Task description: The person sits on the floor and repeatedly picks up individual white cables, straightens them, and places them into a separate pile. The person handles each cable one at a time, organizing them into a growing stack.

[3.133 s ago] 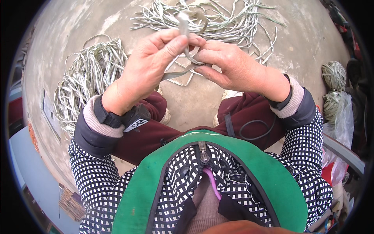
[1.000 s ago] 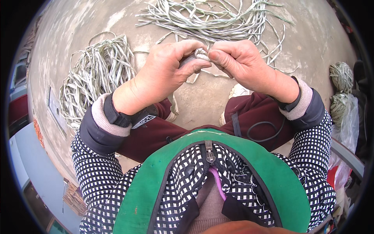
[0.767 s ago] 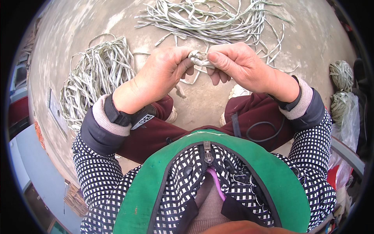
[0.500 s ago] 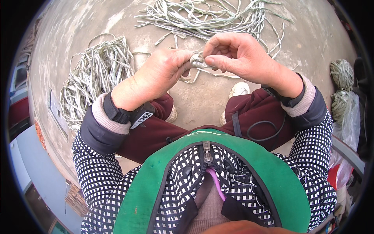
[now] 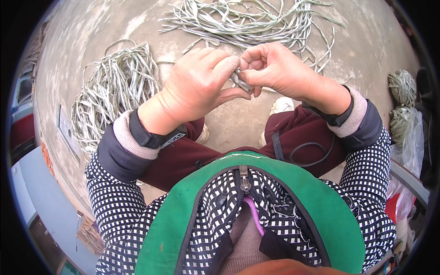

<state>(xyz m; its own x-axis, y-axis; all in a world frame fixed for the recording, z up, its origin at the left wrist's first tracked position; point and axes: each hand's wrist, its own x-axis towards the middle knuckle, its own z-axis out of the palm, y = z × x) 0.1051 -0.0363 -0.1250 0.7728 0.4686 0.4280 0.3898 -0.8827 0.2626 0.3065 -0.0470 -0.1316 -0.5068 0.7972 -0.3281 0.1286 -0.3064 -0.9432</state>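
Between my hands is a small knotted piece of pale grey-green flat strips (image 5: pixel 239 82), its lower end tilted to the right. My left hand (image 5: pixel 197 80) grips it, thumb and fingers on either side. On its right, my right hand (image 5: pixel 277 71) is closed in a pinch at the knot's upper edge; whether a loose strip end lies in that pinch is too small to tell. Part of the piece is hidden behind my fingers. Beyond my hands, a spread bundle of the same long strips (image 5: pixel 247 27) lies on the concrete floor (image 5: pixel 229 121).
A tangled heap of strips (image 5: pixel 114 87) lies on the floor to the left. At the right edge are a wound ball of strips (image 5: pixel 403 87) and a clear plastic bag (image 5: pixel 412 142). My white shoes (image 5: pixel 282 105) and dark red trouser legs (image 5: pixel 302 137) are below my hands.
My left hand has turned over and shifted right, its back now facing up. The knotted piece has tilted from nearly level to slanting down rightward. My right hand remains pinched beside it.
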